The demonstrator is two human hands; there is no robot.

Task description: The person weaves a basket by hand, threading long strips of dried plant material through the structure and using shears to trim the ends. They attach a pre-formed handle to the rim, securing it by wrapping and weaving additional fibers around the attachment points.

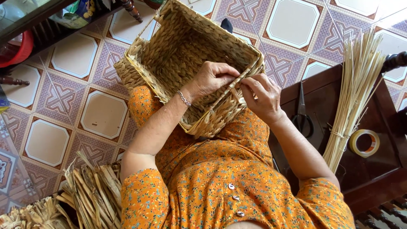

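Note:
A rectangular woven straw basket (178, 46) rests on my lap, its opening facing up and away. My left hand (212, 78) reaches inside the near corner and pinches a straw strand (237, 82) at the rim. My right hand (263, 97) grips the same strand from outside the rim, fingers closed on it. A thin bracelet circles my left wrist. I wear an orange flowered dress.
A dark wooden bench (364, 169) at right holds black scissors (302, 112), a roll of tape (364, 143) and a tied bundle of pale reeds (354, 89). Dried straw leaves (91, 191) lie at lower left on the patterned tile floor (63, 97).

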